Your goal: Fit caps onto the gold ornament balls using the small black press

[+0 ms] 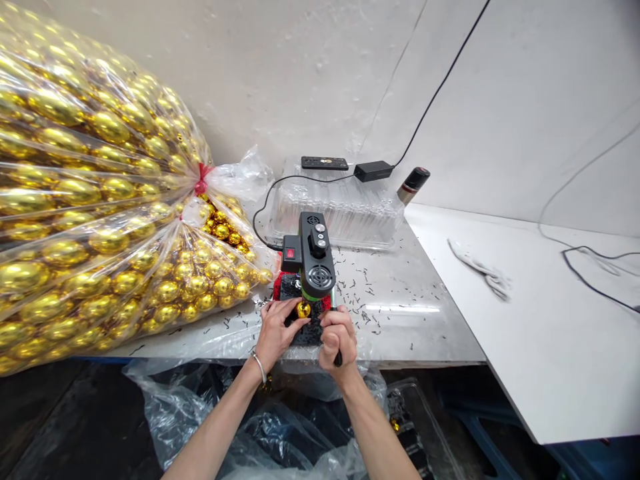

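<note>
A small black bench drill press (318, 257) with a red switch stands near the table's front edge. Under its head sits a shiny gold ball (303, 309), above the black base (306, 335). The thumb and fingers of my left hand (278, 329) close around the ball from the left and front. My right hand (339, 339) is wrapped around the machine's black lever handle (339, 359), whose lower end shows beneath the fist. Whether the tool tip touches the ball is hidden by the head.
Large clear bags of gold balls (115, 247) fill the left. Behind the machine, a clear plastic bin (335, 217) carries a power adapter (373, 171) and a remote (324, 163). Dark shavings litter the metal tabletop (400, 327). Plastic sheeting (280, 433) hangs below; a cable (450, 73) runs up the wall.
</note>
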`<act>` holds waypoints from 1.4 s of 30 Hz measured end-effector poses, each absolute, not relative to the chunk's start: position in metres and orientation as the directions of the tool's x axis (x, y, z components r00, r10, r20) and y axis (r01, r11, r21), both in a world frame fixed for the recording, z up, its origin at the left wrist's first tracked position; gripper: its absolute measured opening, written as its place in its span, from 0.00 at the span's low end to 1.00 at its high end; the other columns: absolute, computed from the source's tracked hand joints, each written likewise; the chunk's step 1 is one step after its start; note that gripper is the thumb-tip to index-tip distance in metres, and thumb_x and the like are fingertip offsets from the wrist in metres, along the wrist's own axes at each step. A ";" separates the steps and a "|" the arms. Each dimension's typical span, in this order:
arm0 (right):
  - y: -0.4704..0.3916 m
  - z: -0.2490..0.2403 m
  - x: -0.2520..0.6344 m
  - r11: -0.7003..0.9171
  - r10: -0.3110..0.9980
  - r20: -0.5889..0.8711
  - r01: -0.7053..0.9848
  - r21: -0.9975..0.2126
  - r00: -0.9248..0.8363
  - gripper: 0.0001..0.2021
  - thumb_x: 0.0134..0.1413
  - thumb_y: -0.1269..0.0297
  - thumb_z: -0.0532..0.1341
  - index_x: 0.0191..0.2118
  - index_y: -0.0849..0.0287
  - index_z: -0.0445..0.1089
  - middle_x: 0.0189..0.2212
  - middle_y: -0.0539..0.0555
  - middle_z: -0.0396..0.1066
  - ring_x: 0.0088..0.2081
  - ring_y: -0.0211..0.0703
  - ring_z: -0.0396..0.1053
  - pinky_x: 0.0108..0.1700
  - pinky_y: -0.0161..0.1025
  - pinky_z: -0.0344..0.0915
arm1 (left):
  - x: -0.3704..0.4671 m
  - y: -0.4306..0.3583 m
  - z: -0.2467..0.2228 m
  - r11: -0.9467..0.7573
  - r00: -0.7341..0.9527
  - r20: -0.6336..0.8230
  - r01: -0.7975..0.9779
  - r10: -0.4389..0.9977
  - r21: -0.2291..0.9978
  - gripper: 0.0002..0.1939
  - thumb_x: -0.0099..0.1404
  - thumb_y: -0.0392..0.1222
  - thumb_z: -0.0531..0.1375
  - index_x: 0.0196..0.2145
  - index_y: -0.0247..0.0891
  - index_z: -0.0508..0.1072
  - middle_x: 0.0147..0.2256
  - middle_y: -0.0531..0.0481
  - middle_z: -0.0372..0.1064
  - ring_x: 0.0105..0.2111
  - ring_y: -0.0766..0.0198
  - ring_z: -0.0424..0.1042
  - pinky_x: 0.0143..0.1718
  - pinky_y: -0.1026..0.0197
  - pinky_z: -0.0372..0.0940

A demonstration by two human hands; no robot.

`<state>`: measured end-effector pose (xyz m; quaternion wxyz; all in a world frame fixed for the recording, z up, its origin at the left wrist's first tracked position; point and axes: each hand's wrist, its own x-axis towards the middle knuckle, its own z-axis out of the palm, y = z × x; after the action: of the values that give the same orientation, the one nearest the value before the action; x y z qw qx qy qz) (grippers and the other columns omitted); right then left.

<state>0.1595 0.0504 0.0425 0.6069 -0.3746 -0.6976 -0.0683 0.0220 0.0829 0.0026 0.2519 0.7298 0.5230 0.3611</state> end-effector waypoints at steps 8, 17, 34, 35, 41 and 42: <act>0.045 0.058 0.157 0.692 0.505 0.862 0.577 -0.434 0.043 0.12 0.58 0.72 0.46 0.25 0.57 0.58 0.26 0.51 0.62 0.29 0.39 0.64 0.33 0.42 0.63 | 0.024 0.084 0.005 -0.315 0.186 0.255 0.560 0.949 0.766 0.17 0.60 0.47 0.62 0.47 0.43 0.74 0.46 0.45 0.74 0.48 0.54 0.69 0.57 0.46 0.50; 0.037 0.122 0.157 0.610 0.650 0.755 0.530 -0.589 0.091 0.13 0.58 0.75 0.48 0.24 0.57 0.58 0.23 0.50 0.61 0.29 0.38 0.63 0.30 0.38 0.59 | 0.007 0.036 0.020 -0.321 0.230 0.251 0.351 0.940 0.880 0.21 0.59 0.47 0.63 0.50 0.44 0.73 0.47 0.43 0.72 0.49 0.50 0.67 0.54 0.48 0.58; 0.039 0.105 0.155 0.666 0.586 0.806 0.519 -0.537 0.081 0.12 0.56 0.79 0.49 0.25 0.58 0.57 0.24 0.50 0.61 0.29 0.37 0.62 0.29 0.36 0.58 | -0.044 0.184 0.121 -0.128 0.135 -0.047 0.984 0.990 0.123 0.14 0.65 0.35 0.52 0.40 0.29 0.76 0.39 0.30 0.73 0.44 0.44 0.72 0.44 0.50 0.63; 0.040 0.105 0.155 0.669 0.584 0.808 0.517 -0.534 0.080 0.12 0.55 0.80 0.49 0.25 0.58 0.57 0.24 0.50 0.60 0.29 0.37 0.62 0.29 0.36 0.58 | -0.048 0.191 0.124 -0.156 0.168 -0.102 0.981 0.981 0.118 0.12 0.62 0.37 0.56 0.37 0.30 0.77 0.38 0.31 0.74 0.42 0.44 0.73 0.42 0.51 0.64; 0.040 0.104 0.155 0.680 0.570 0.818 0.515 -0.522 0.078 0.12 0.55 0.80 0.49 0.25 0.58 0.56 0.24 0.49 0.60 0.30 0.36 0.62 0.30 0.35 0.58 | -0.066 0.210 0.130 -0.374 0.419 -0.279 0.905 0.864 0.201 0.18 0.55 0.53 0.63 0.39 0.40 0.78 0.39 0.43 0.77 0.39 0.53 0.74 0.37 0.63 0.63; 0.040 0.104 0.155 0.680 0.570 0.818 0.513 -0.524 0.080 0.12 0.55 0.80 0.49 0.25 0.58 0.56 0.24 0.49 0.60 0.30 0.36 0.62 0.30 0.35 0.58 | -0.067 0.210 0.128 -0.398 0.453 -0.278 0.887 0.847 0.234 0.20 0.52 0.53 0.65 0.40 0.40 0.77 0.38 0.44 0.77 0.38 0.55 0.74 0.37 0.64 0.63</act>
<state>0.1546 0.0404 0.1040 0.6166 -0.3995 -0.6780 0.0232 -0.0674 0.2104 0.1278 0.1757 0.8340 0.5200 -0.0569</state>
